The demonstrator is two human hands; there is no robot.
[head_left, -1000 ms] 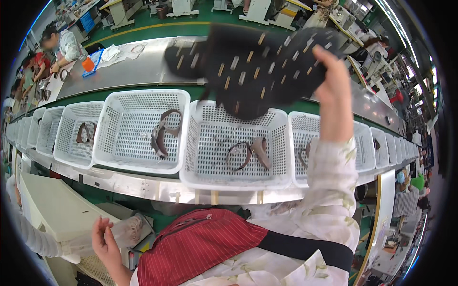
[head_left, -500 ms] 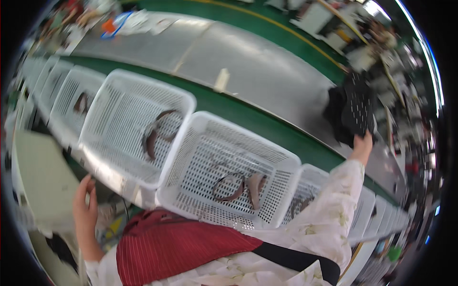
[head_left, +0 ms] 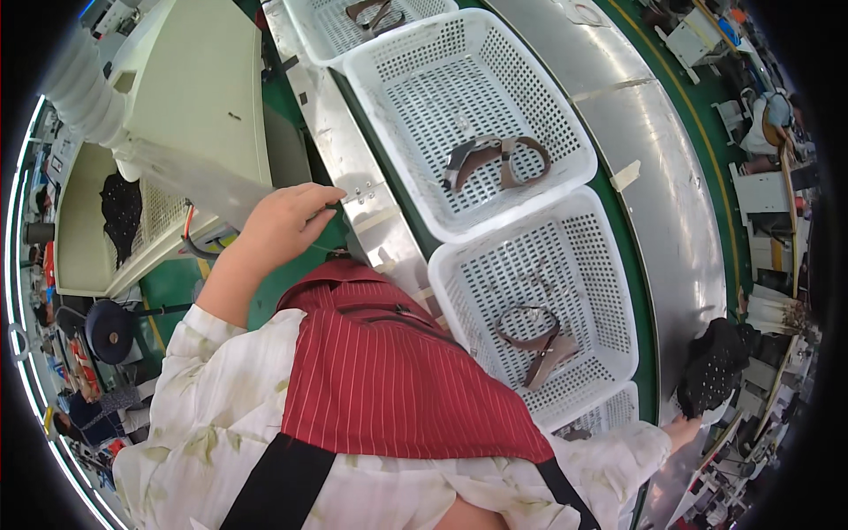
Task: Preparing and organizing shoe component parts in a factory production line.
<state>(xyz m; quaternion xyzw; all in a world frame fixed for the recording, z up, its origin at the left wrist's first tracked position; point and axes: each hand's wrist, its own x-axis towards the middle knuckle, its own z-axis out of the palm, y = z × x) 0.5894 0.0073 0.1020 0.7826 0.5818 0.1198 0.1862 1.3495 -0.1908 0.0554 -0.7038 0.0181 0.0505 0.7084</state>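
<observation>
Read the clock from the middle of the view: the black dotted piece point(head_left: 717, 367) is between three and four, out beyond the right hand point(head_left: 682, 433) at four, which meets its lower end; the hand is too small there for me to tell whether its fingers are clamped on the piece or merely touching it. Handling that limp-looking piece at arm's length is, I judge, the step in hand, and it should go best with a firm pinch near one edge, the rest left smooth so no fold creases it. Keep the forearm high over the white basket point(head_left: 596, 256) between three and four, so the sleeve doesn't drag across its rim or disturb the brown strap piece point(head_left: 549, 358) inside. The metal worktop point(head_left: 671, 203) at two runs alongside the baskets and could give flat support. The left hand point(head_left: 287, 225), between nine and ten, has its fingers together, the thumb apart and nothing visible in its grasp; it could steady a second edge if the piece sags.
</observation>
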